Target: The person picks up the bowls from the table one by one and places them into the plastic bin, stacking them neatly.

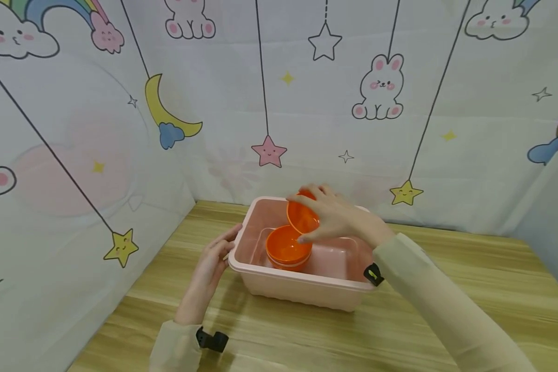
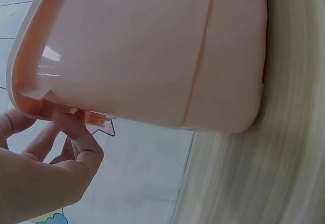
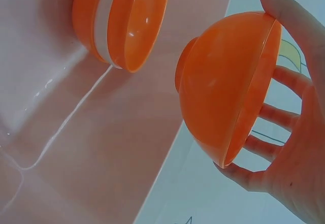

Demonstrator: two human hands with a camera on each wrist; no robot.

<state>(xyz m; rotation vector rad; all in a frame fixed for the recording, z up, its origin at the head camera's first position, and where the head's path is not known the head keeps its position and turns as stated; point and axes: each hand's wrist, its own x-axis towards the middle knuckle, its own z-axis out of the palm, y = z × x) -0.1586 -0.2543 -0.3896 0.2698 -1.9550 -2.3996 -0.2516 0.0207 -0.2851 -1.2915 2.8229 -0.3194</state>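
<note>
- Pink tub (image 1: 302,289) stands on the wooden tabletop (image 1: 446,320), near the patterned backdrop (image 1: 469,129).
- Right hand (image 1: 339,217) reaches over the tub; its grip spans an orange bowl (image 1: 301,217) rim to rim, thumb on one edge and fingers (image 3: 284,117) on the other, bowl tilted on its side.
- Stack of bowls (image 1: 287,249), orange with one white between, sits inside the tub just below the held bowl, apart from it.
- Left hand (image 1: 211,268) holds the tub's left rim, its grip curled under the lip.

Cartoon-printed cloth walls (image 1: 307,103) enclose a light wooden tabletop (image 1: 469,289).
</note>
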